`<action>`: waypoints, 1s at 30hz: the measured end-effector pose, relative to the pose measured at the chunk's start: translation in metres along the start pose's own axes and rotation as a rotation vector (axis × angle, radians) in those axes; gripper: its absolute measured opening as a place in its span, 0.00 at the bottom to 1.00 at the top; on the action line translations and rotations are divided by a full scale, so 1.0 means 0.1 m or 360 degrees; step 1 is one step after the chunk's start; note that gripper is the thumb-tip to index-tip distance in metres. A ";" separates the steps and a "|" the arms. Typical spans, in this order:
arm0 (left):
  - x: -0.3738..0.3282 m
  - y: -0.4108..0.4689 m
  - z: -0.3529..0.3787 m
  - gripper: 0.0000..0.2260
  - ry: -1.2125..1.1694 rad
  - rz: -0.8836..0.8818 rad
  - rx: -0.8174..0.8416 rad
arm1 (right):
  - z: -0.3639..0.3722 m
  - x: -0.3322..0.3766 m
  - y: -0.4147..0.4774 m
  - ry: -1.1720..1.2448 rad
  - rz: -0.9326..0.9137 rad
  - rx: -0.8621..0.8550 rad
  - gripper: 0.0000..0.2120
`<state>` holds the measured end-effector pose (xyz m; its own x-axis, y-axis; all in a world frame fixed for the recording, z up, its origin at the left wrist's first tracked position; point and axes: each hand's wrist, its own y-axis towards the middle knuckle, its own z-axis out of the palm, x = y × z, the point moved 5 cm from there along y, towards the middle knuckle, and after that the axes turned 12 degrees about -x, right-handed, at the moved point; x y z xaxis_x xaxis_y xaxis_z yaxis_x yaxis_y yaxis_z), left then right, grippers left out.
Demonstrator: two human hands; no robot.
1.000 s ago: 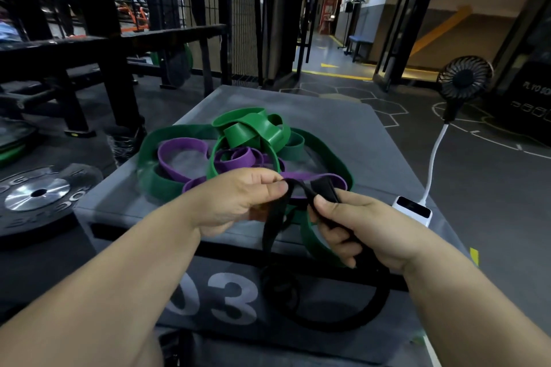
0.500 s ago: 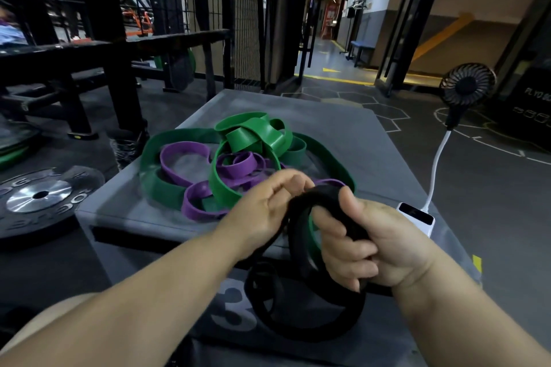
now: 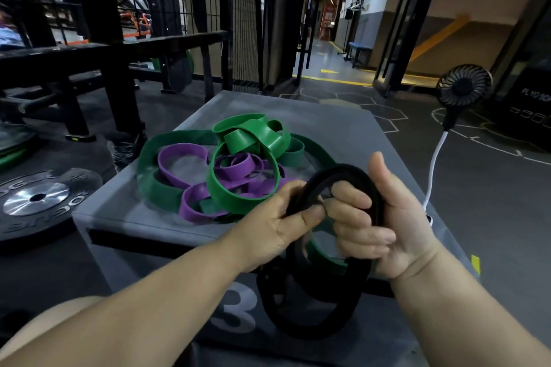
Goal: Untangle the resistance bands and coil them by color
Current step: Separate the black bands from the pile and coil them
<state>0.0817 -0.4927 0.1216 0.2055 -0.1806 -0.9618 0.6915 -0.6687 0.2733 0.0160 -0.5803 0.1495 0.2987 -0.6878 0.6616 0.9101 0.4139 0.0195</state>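
Note:
A black resistance band (image 3: 343,176) loops around the fingers of my right hand (image 3: 384,223), which grips it with the thumb up. My left hand (image 3: 277,226) pinches the same black band just left of that loop. The rest of the black band hangs below both hands in front of the box. Behind my hands, green bands (image 3: 253,140) and purple bands (image 3: 190,155) lie tangled together on the grey box top (image 3: 337,125).
A small black fan (image 3: 463,85) on a white stalk stands at the box's right edge. A weight plate (image 3: 38,199) lies on the floor to the left. Black racks and a wire mesh wall stand behind.
My right hand has turned palm-in with the thumb up, and the black band now wraps further around its fingers. My left hand has shifted slightly right along the band.

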 end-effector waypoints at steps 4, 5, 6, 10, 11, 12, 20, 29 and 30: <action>-0.01 0.01 -0.01 0.10 -0.0696 -0.0377 -0.0112 | -0.10 -0.03 -0.03 -0.0070 -0.0003 -0.0155 0.24; -0.02 0.02 -0.03 0.11 -0.0727 -0.0372 -0.0134 | -0.15 -0.04 -0.04 -0.0150 -0.0014 -0.0214 0.23; -0.03 0.03 -0.05 0.11 -0.0716 -0.0357 -0.0148 | -0.17 -0.05 -0.05 -0.0201 -0.0029 -0.0238 0.23; 0.00 0.05 -0.06 0.14 -0.0711 -0.0318 -0.0112 | -0.08 0.00 -0.07 -0.0226 -0.0196 -0.0127 0.19; 0.02 0.05 -0.05 0.13 -0.0678 -0.0304 -0.0099 | -0.03 0.03 -0.09 -0.0225 -0.0242 -0.0109 0.18; 0.03 0.04 -0.04 0.12 -0.0636 -0.0290 -0.0078 | 0.02 0.06 -0.12 -0.0212 -0.0294 -0.0081 0.16; 0.38 -0.03 0.02 0.09 0.0257 -0.0393 0.0373 | 0.16 0.37 -0.21 0.0077 -0.0457 -0.0037 0.10; 0.49 0.06 -0.19 0.07 0.0739 -0.0271 0.0269 | 0.06 0.71 -0.49 0.0181 -0.0663 -0.0131 0.10; 0.47 0.06 -0.20 0.07 0.0678 -0.0254 0.0277 | 0.04 0.74 -0.53 0.0194 -0.0672 -0.0133 0.10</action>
<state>0.1094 -0.4911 0.0788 0.3966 0.2213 -0.8909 0.6188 -0.7814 0.0814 -0.0108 -0.6508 0.2003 -0.0773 -0.8533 0.5156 0.9781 0.0352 0.2049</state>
